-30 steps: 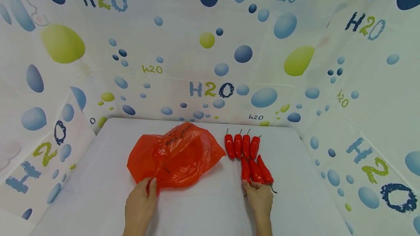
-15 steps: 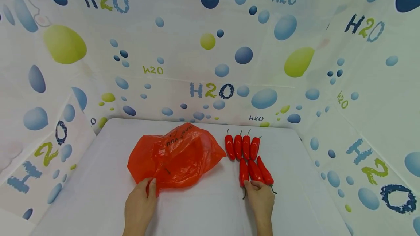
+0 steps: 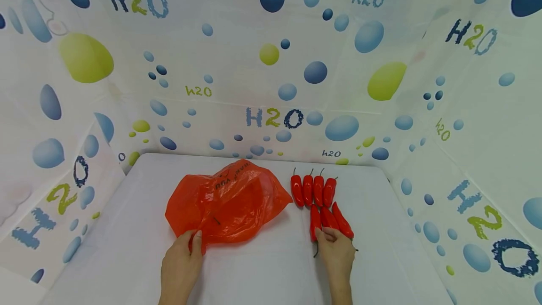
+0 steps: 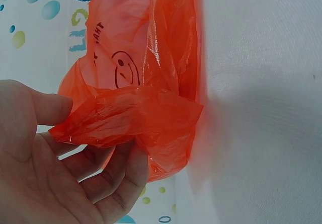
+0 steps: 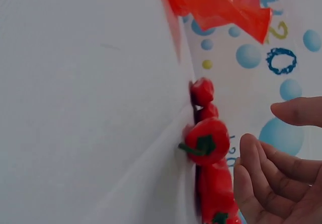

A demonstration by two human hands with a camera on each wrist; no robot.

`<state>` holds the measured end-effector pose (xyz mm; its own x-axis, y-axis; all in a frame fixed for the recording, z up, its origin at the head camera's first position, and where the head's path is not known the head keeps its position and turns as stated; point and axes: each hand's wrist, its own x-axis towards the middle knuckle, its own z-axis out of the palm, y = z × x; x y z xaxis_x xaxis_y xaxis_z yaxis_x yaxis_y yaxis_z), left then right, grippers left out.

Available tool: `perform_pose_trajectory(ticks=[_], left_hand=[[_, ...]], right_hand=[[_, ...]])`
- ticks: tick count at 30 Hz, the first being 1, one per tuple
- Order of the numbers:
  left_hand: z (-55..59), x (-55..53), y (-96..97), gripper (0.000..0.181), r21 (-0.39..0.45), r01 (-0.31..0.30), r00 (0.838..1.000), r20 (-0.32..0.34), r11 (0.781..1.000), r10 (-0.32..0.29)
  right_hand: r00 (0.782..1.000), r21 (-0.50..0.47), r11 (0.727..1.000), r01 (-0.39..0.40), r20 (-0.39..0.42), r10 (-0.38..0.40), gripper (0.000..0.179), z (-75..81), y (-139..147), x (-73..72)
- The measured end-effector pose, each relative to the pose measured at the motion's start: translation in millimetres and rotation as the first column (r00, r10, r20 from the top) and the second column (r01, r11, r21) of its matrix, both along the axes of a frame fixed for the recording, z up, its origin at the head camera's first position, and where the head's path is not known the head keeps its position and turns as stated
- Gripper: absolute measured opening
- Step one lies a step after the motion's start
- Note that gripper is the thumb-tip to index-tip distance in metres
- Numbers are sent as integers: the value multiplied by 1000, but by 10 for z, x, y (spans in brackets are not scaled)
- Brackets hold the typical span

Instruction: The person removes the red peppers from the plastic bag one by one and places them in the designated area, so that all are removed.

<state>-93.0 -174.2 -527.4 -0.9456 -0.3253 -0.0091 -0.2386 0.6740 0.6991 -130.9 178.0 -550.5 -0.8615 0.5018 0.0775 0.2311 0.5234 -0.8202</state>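
My left hand pinches the near edge of a crumpled red plastic bag. In the left wrist view, thumb and fingers hold a fold of that bag, and a printed smiling face shows on it. My right hand is over the stem ends of the near row of red chili peppers. Its thumb and fingers are apart with nothing between them in the right wrist view, beside a chili pepper with a green stem. That row's leftmost chili pepper lies straight; the middle one is partly hidden by the hand.
Behind the near row lies another row of several red chili peppers, stems pointing away. The white table ends at a wall sheet printed with bubbles and lettering, which also covers both sides.
My right hand has let go of the leftmost near chili pepper and shifted slightly right and up. That pepper settled a little to the left. My left hand and the bag have stayed put.
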Motion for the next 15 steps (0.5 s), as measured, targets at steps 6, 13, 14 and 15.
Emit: perform_pose_trajectory(ticks=[6, 13, 14, 15], left_hand=[[7, 2, -5, 43, 3, 1, 1000, 6, 1000, -1], [-3, 20, -27, 44, 1, 5, 1000, -15, 1000, -5], [-4, 20, -30, 44, 0, 6, 1000, -17, 1000, -6], [-5, 19, -33, 44, -1, 6, 1000, -20, 1000, -6]], right_hand=[[995, -5, 1000, -29, -92, 29, 25, 97, -78, -40], [986, -14, 997, -76, -147, 73, 27, 211, -186, -99], [986, -17, 996, -84, -148, 80, 28, 219, -205, -108], [985, -20, 996, -91, -150, 87, 28, 227, -226, -117]])
